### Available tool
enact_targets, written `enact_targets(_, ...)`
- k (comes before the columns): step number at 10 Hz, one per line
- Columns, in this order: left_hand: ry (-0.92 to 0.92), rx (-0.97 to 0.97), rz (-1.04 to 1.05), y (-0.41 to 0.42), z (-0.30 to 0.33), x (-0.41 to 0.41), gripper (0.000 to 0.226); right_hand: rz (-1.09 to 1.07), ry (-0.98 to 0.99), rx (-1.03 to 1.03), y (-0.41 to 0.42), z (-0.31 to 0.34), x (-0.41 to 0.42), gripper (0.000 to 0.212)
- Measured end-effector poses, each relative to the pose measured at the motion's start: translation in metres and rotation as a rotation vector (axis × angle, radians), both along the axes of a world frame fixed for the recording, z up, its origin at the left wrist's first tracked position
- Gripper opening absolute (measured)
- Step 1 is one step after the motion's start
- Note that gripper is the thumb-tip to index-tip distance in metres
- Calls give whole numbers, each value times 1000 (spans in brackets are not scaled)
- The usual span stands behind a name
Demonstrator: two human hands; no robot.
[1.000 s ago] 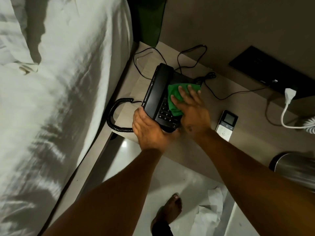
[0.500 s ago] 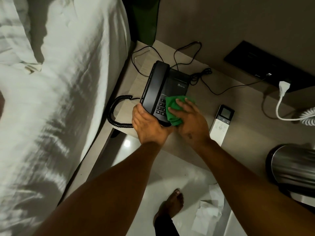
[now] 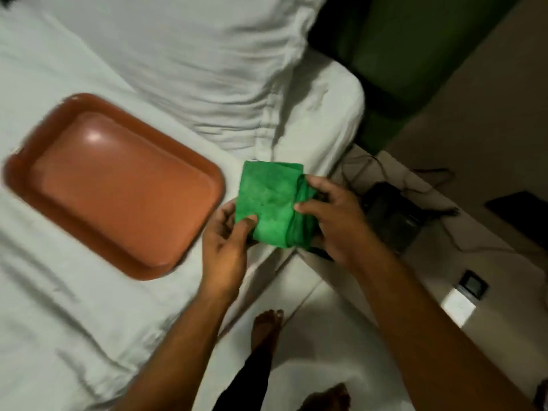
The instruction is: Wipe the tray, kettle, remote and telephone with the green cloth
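I hold the green cloth [image 3: 269, 203] in front of me with both hands, over the bed's edge. My left hand [image 3: 226, 241] pinches its lower left corner. My right hand [image 3: 332, 218] grips its bunched right side. An empty reddish-brown tray [image 3: 118, 188] lies on the white bed, to the left of the cloth. The black telephone [image 3: 391, 221] sits on the bedside table, partly hidden behind my right hand. The white remote [image 3: 462, 298] lies further right on the same table. The kettle is out of view.
White bed sheets [image 3: 178, 69] fill the left and top. A green headboard panel [image 3: 415, 54] stands at the upper right. Phone cables [image 3: 430, 176] trail across the table. My bare feet [image 3: 267, 327] stand on the pale floor between bed and table.
Both hands have left the telephone and lifted the cloth up between them. My view has swung left, so the bed and tray now show and the phone sits at the right.
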State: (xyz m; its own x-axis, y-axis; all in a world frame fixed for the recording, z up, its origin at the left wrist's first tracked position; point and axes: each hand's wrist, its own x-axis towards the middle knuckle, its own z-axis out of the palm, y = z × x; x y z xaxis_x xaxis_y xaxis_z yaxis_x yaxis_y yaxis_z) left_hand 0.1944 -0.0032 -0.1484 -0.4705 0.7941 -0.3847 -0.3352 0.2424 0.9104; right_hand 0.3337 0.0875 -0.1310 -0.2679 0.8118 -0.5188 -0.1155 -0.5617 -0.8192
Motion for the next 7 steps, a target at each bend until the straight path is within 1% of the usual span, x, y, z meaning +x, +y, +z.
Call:
enact_targets(1, 112, -59, 110, -10, 16, -60, 29, 150, -34, 62, 7, 10, -67, 33)
enact_targets(2, 272, -262, 190, -20, 18, -122, 33, 380, -203, 158, 1, 8, -146, 41)
enact_targets(3, 393, -415, 155, -25, 9, -149, 30, 516, -448, 370, -5, -1, -182, 49)
enact_targets(4, 561, -542, 116, -32, 5, -172, 33, 606, -634, 599, -13, -4, -214, 55)
enact_targets(5, 788, -590, 68, -35, 5, -177, 35, 649, -695, 668, -20, -3, -221, 56)
enact_targets(6, 1039, -576, -25, -28, 16, -166, 41, 625, -676, 789, -30, 3, -197, 59)
enact_targets(7, 1163, -569, -105, -15, 30, -143, 48, 528, -682, 837, -28, 13, -165, 57)
